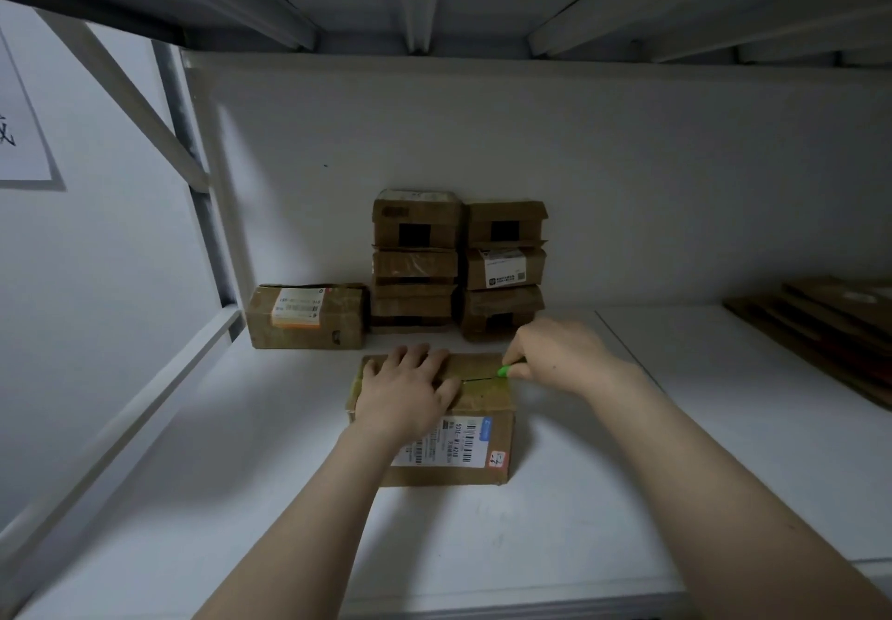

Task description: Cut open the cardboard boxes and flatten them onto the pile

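Observation:
A taped cardboard box point(482, 436) with a white shipping label lies on the white shelf in front of me. My left hand point(408, 390) presses flat on its top, fingers spread. My right hand point(562, 354) grips a green-tipped cutter point(505, 371) at the box's right end, the tip on the centre seam. A dark slit runs along that seam from the cutter toward my left thumb. A pile of flattened cardboard point(820, 329) lies at the far right.
Two stacks of small boxes point(458, 262) stand against the back wall, with a single box point(306, 315) to their left. A shelf post point(212, 214) rises at left and the upper shelf hangs low overhead. White shelf surface point(675, 450) spreads around the box.

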